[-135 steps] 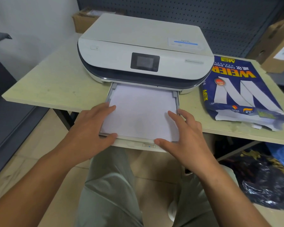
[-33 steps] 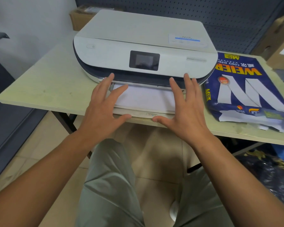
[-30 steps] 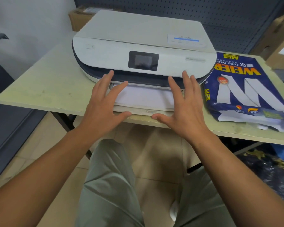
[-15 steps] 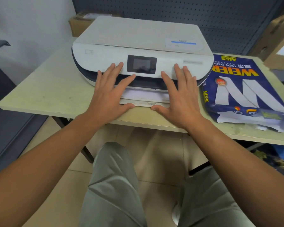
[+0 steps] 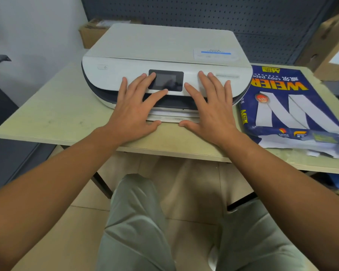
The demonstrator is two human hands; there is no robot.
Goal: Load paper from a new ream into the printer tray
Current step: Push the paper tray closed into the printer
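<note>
A white printer with a small dark screen stands on a pale table. Its paper tray sticks out only a thin strip at the front, with white paper showing in it. My left hand lies flat with spread fingers over the tray's left end, thumb against the tray's front edge. My right hand lies the same way on the right end. The fingertips of both reach up onto the printer's front panel. Neither hand holds anything.
An opened blue ream wrapper marked "WEIER" lies on the table right of the printer, loose sheets poking from its near end. Cardboard boxes stand at back left and far right. A dark pegboard is behind. My legs are under the table's front edge.
The tray, pulled far out with paper exposed 4.5 s ago, has slid almost fully into the printer. Both hands moved forward with it, fingers now over the front panel.
</note>
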